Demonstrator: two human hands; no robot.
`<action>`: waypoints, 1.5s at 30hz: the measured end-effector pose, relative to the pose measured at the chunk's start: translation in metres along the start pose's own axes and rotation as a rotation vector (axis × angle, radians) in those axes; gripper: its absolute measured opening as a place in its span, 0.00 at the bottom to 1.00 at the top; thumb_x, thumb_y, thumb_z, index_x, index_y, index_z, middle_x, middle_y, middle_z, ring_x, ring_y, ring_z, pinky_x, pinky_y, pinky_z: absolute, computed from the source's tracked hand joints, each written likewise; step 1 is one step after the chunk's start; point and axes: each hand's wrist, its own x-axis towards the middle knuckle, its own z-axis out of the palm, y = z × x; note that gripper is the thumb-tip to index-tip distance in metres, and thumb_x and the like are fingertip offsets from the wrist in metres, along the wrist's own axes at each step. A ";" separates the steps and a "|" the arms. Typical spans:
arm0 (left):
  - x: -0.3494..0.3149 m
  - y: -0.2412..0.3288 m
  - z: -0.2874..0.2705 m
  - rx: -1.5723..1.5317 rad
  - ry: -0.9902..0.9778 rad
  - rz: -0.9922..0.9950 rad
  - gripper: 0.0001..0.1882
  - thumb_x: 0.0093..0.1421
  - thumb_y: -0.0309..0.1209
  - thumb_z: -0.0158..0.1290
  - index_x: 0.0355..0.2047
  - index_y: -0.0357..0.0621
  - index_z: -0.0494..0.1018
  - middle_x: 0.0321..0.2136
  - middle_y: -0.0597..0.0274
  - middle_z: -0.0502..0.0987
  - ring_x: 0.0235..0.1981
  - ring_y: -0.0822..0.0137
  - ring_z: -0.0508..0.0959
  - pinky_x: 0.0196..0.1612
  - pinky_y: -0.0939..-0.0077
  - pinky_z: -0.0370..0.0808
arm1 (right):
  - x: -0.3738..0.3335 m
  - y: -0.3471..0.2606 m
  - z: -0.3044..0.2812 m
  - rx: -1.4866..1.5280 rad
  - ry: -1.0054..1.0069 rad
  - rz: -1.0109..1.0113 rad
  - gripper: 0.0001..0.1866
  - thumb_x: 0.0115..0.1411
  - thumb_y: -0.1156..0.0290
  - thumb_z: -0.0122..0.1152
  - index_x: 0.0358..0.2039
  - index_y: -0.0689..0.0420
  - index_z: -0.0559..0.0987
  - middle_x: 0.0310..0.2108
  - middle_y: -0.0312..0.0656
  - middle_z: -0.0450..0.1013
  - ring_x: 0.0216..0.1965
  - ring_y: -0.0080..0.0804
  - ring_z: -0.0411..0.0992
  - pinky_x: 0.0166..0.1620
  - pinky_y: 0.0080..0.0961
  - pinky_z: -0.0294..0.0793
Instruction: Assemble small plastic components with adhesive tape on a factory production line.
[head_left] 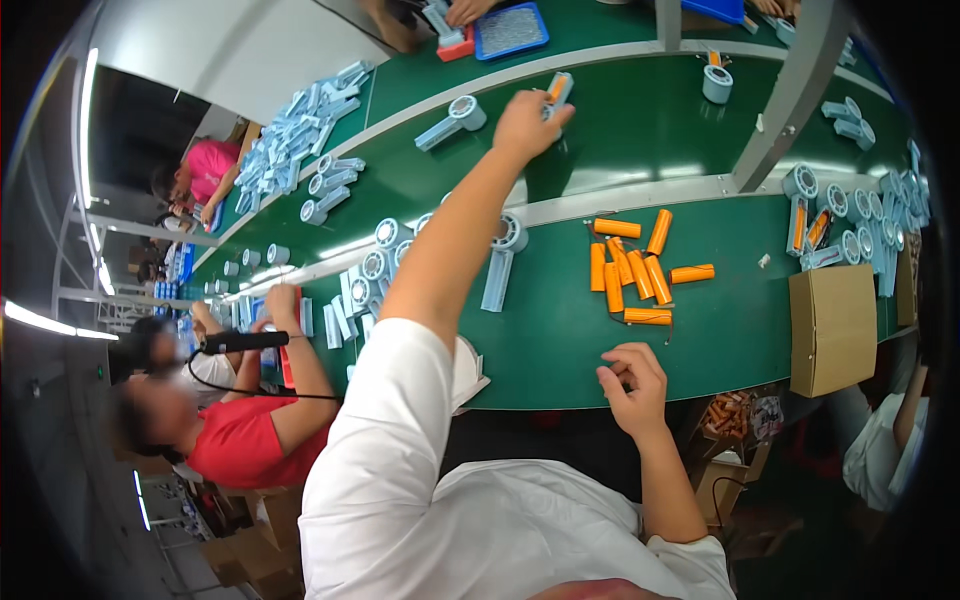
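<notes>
My left arm stretches across the green bench to its far strip. There my left hand [530, 125] is closed on a light blue handheld-fan housing [562, 86], with an orange cylindrical battery showing in its handle. The hand covers part of the round head. At the bench's near edge, my right hand [637, 388] is held with fingers loosely curled and thumb apart, nothing visible in it. Beyond that hand lies a loose group of orange batteries [640, 275], some with thin wires. A blue fan housing [497, 270] lies left of them, partly behind my left forearm.
Another fan housing [455, 122] lies on the far strip. A heap of blue parts [300, 130] stands at the far left. Metal posts [790, 95] rise from the bench. A cardboard box [832, 330] stands at right beside more housings. A person in red [255, 440] works at left.
</notes>
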 end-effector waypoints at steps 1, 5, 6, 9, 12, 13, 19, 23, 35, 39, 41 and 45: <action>0.000 -0.010 -0.003 -0.014 0.147 0.104 0.21 0.64 0.44 0.61 0.47 0.39 0.80 0.48 0.50 0.80 0.49 0.48 0.78 0.55 0.58 0.76 | 0.002 -0.002 -0.002 0.053 0.009 0.034 0.11 0.57 0.87 0.65 0.41 0.63 0.81 0.44 0.43 0.74 0.28 0.25 0.72 0.30 0.16 0.72; 0.003 -0.070 -0.051 0.271 0.277 -0.043 0.19 0.63 0.34 0.53 0.53 0.41 0.77 0.53 0.49 0.79 0.55 0.46 0.76 0.58 0.53 0.73 | 0.003 -0.007 -0.005 0.218 0.042 0.151 0.09 0.57 0.84 0.69 0.39 0.62 0.82 0.41 0.40 0.75 0.27 0.22 0.70 0.30 0.16 0.71; 0.004 -0.084 -0.059 0.337 0.224 -0.206 0.21 0.62 0.32 0.52 0.55 0.41 0.76 0.54 0.48 0.78 0.56 0.45 0.76 0.57 0.50 0.72 | 0.005 -0.005 -0.006 0.212 0.019 0.141 0.08 0.57 0.84 0.68 0.38 0.62 0.82 0.40 0.39 0.75 0.27 0.22 0.70 0.30 0.16 0.71; -0.003 -0.126 -0.078 0.630 -0.329 -0.416 0.23 0.64 0.40 0.53 0.58 0.49 0.75 0.59 0.55 0.79 0.60 0.44 0.75 0.60 0.39 0.68 | 0.006 -0.006 -0.011 0.179 -0.029 0.121 0.06 0.59 0.83 0.68 0.37 0.62 0.82 0.38 0.38 0.76 0.26 0.21 0.70 0.29 0.15 0.69; -0.007 -0.142 -0.094 0.658 -0.371 -0.274 0.23 0.65 0.45 0.54 0.58 0.53 0.76 0.53 0.57 0.83 0.55 0.45 0.79 0.58 0.45 0.72 | 0.005 -0.005 -0.012 0.185 -0.023 0.147 0.05 0.60 0.82 0.67 0.37 0.62 0.82 0.36 0.38 0.76 0.25 0.21 0.70 0.29 0.15 0.69; -0.009 -0.152 -0.103 0.610 -0.312 -0.217 0.24 0.65 0.47 0.55 0.58 0.51 0.75 0.50 0.56 0.84 0.51 0.44 0.80 0.54 0.49 0.74 | 0.006 -0.006 -0.011 0.195 -0.042 0.148 0.04 0.60 0.82 0.67 0.36 0.62 0.82 0.36 0.38 0.76 0.25 0.21 0.70 0.28 0.15 0.68; -0.070 -0.049 -0.154 0.031 -0.109 -0.257 0.19 0.68 0.41 0.56 0.49 0.37 0.73 0.36 0.48 0.82 0.33 0.53 0.81 0.39 0.61 0.77 | 0.024 -0.039 -0.028 0.271 0.052 0.349 0.02 0.63 0.78 0.66 0.37 0.60 0.82 0.26 0.35 0.76 0.21 0.20 0.69 0.25 0.17 0.68; -0.206 0.049 -0.171 -0.128 -0.108 -0.169 0.21 0.69 0.36 0.56 0.56 0.38 0.68 0.43 0.44 0.81 0.40 0.48 0.83 0.44 0.58 0.79 | 0.112 -0.064 -0.066 -0.304 0.290 0.020 0.11 0.65 0.70 0.67 0.46 0.59 0.80 0.25 0.37 0.76 0.22 0.24 0.71 0.27 0.22 0.71; -0.388 0.089 -0.066 -0.018 -0.007 -0.082 0.33 0.62 0.24 0.59 0.66 0.34 0.62 0.58 0.41 0.67 0.54 0.41 0.69 0.62 0.52 0.65 | 0.220 -0.002 -0.058 0.016 0.264 0.220 0.25 0.57 0.78 0.54 0.57 0.52 0.74 0.35 0.43 0.75 0.26 0.31 0.69 0.30 0.29 0.69; -0.382 0.119 -0.107 -0.028 0.118 0.106 0.37 0.58 0.25 0.64 0.66 0.41 0.64 0.60 0.47 0.65 0.55 0.47 0.68 0.60 0.58 0.67 | 0.183 -0.075 -0.046 0.431 0.282 0.057 0.14 0.66 0.77 0.54 0.52 0.54 0.73 0.26 0.34 0.67 0.21 0.19 0.60 0.25 0.20 0.60; -0.374 0.121 -0.111 -0.180 0.124 0.147 0.36 0.57 0.25 0.65 0.66 0.42 0.64 0.59 0.48 0.65 0.55 0.48 0.69 0.59 0.59 0.68 | 0.150 -0.102 -0.030 0.659 0.224 0.094 0.11 0.68 0.76 0.55 0.49 0.54 0.72 0.25 0.32 0.65 0.22 0.17 0.59 0.25 0.18 0.59; -0.369 0.120 -0.110 -0.625 0.133 0.220 0.36 0.54 0.26 0.69 0.63 0.47 0.67 0.58 0.52 0.68 0.52 0.51 0.71 0.55 0.61 0.71 | 0.070 -0.130 0.017 1.069 0.054 0.377 0.04 0.69 0.71 0.59 0.43 0.52 0.74 0.24 0.31 0.64 0.23 0.19 0.59 0.28 0.19 0.61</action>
